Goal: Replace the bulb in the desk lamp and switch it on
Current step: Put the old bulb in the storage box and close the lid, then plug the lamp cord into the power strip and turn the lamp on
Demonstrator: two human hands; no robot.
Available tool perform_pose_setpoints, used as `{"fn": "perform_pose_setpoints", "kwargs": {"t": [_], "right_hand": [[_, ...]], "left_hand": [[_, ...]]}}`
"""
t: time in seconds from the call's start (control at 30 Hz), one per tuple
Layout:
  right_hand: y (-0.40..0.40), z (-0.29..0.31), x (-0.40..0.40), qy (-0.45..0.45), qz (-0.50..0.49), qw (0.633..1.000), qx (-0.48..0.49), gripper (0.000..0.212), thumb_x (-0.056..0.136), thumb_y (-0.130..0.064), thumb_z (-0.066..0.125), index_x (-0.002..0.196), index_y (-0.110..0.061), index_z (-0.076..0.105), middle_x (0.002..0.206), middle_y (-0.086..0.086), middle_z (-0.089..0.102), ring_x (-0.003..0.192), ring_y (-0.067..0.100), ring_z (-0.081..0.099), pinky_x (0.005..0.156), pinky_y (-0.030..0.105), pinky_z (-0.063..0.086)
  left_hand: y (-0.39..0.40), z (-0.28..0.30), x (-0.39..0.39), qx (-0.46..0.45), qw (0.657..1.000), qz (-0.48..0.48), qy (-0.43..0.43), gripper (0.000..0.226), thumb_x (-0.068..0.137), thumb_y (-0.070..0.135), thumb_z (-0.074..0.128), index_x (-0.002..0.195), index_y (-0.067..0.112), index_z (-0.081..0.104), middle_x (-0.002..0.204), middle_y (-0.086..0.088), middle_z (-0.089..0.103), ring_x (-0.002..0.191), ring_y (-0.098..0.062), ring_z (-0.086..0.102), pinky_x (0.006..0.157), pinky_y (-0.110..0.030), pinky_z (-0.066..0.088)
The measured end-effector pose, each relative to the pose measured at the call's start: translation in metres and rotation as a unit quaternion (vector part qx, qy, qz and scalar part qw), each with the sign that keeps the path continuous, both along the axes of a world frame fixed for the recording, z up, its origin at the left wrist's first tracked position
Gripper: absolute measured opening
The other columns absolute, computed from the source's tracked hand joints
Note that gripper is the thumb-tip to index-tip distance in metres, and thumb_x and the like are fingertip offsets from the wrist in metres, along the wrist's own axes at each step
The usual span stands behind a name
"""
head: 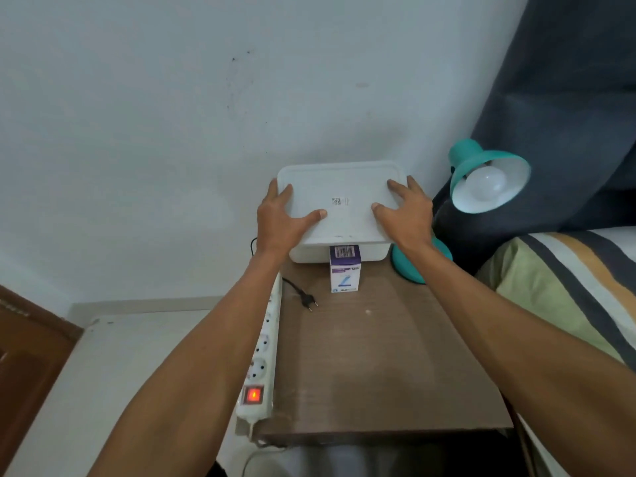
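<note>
A teal desk lamp (481,166) stands at the table's back right, its shade tilted toward me with a white bulb (485,183) in it, unlit. Its black plug (308,300) lies loose on the table. A white plastic box sits at the back; my left hand (280,220) and my right hand (406,211) grip the two sides of its lid (339,201), which is tilted up at the front. A small purple and white bulb carton (345,268) stands in front of the box.
A white power strip (263,356) with a glowing red switch (253,395) lies along the wooden table's (378,356) left edge. A striped bed (568,287) and a dark curtain (557,98) are at the right, a white wall behind.
</note>
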State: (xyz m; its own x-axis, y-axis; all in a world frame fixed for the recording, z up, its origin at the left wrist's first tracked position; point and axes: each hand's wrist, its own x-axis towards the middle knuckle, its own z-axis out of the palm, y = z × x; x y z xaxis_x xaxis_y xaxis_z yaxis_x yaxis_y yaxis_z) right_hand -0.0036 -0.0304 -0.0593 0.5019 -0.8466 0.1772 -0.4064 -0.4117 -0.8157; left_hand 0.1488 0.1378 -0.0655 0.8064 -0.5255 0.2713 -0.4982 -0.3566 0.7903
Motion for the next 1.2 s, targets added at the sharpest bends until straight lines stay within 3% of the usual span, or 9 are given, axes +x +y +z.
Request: {"fn": "perform_pose_setpoints", "kwargs": {"t": [0.13, 0.33, 0.53, 0.77, 0.93, 1.03, 1.1, 1.2], "right_hand": [[-0.021, -0.004, 0.024, 0.018, 0.013, 1.000, 0.004, 0.062, 0.083, -0.029, 0.069, 0.142, -0.017, 0.053, 0.160, 0.011, 0.030, 0.145, 0.029, 0.030, 0.118, 0.040, 0.027], [-0.043, -0.012, 0.045, 0.058, 0.022, 0.998, 0.019, 0.062, 0.085, -0.032, 0.067, 0.144, -0.018, 0.051, 0.159, 0.010, 0.031, 0.146, 0.029, 0.026, 0.117, 0.040, 0.025], [-0.048, -0.020, 0.052, 0.079, 0.027, 0.996, 0.044, 0.062, 0.087, -0.033, 0.067, 0.144, -0.016, 0.051, 0.159, 0.012, 0.030, 0.147, 0.027, 0.026, 0.118, 0.036, 0.019], [-0.046, -0.018, 0.049, 0.107, 0.034, 0.993, 0.031, 0.062, 0.090, -0.037, 0.064, 0.146, -0.018, 0.047, 0.161, 0.011, 0.028, 0.147, 0.028, 0.024, 0.118, 0.038, 0.021], [-0.039, -0.009, 0.043, 0.183, 0.018, 0.983, -0.005, 0.065, 0.090, -0.050, 0.061, 0.147, -0.022, 0.046, 0.158, 0.009, 0.032, 0.146, 0.030, 0.022, 0.110, 0.044, 0.032], [-0.022, -0.004, 0.040, 0.140, -0.005, 0.985, -0.101, 0.055, 0.091, -0.049, 0.060, 0.137, -0.019, 0.056, 0.144, 0.007, 0.049, 0.135, 0.027, 0.035, 0.099, 0.042, 0.042], [-0.002, 0.001, 0.043, 0.080, 0.017, 0.988, -0.134, 0.041, 0.093, -0.044, 0.058, 0.126, -0.020, 0.063, 0.121, 0.003, 0.064, 0.115, 0.022, 0.055, 0.087, 0.036, 0.047], [0.043, 0.004, 0.049, 0.055, 0.081, 0.987, -0.127, 0.023, 0.093, -0.037, 0.058, 0.107, -0.023, 0.071, 0.083, -0.007, 0.070, 0.080, 0.017, 0.066, 0.072, 0.033, 0.054]], "left_hand": [[-0.020, -0.001, 0.023, 0.021, 1.000, 0.004, 0.009, 0.079, 0.073, 0.036, 0.093, 0.132, -0.007, 0.062, 0.150, -0.019, 0.050, 0.136, -0.028, 0.048, 0.093, -0.006, 0.025], [-0.037, -0.011, 0.046, 0.043, 0.999, 0.011, 0.023, 0.094, 0.070, 0.047, 0.092, 0.143, 0.000, 0.056, 0.153, -0.008, 0.049, 0.141, -0.023, 0.047, 0.105, -0.016, 0.031], [-0.046, -0.020, 0.059, 0.071, 0.996, 0.004, 0.050, 0.082, 0.075, 0.038, 0.091, 0.140, -0.001, 0.058, 0.150, -0.015, 0.051, 0.139, -0.025, 0.047, 0.088, -0.005, 0.025], [-0.044, -0.017, 0.058, 0.079, 0.995, 0.000, 0.056, 0.093, 0.076, 0.044, 0.090, 0.148, 0.001, 0.051, 0.157, -0.011, 0.045, 0.145, -0.025, 0.042, 0.103, -0.017, 0.028], [-0.033, -0.006, 0.048, 0.113, 0.993, -0.024, 0.029, 0.082, 0.086, 0.050, 0.079, 0.146, 0.002, 0.052, 0.156, -0.014, 0.044, 0.144, -0.029, 0.042, 0.112, -0.032, 0.035], [-0.017, -0.011, 0.044, 0.098, 0.995, -0.009, 0.024, 0.081, 0.092, 0.058, 0.068, 0.153, 0.010, 0.046, 0.164, -0.012, 0.035, 0.152, -0.027, 0.034, 0.123, -0.039, 0.028], [0.001, -0.019, 0.037, 0.060, 0.998, -0.001, 0.020, 0.073, 0.097, 0.058, 0.059, 0.152, 0.012, 0.047, 0.160, -0.007, 0.044, 0.146, -0.021, 0.042, 0.122, -0.039, 0.035], [0.040, -0.036, 0.014, -0.004, 1.000, -0.010, 0.013, 0.053, 0.103, 0.046, 0.056, 0.144, 0.013, 0.055, 0.139, 0.012, 0.054, 0.123, -0.001, 0.053, 0.106, -0.017, 0.045]]}}
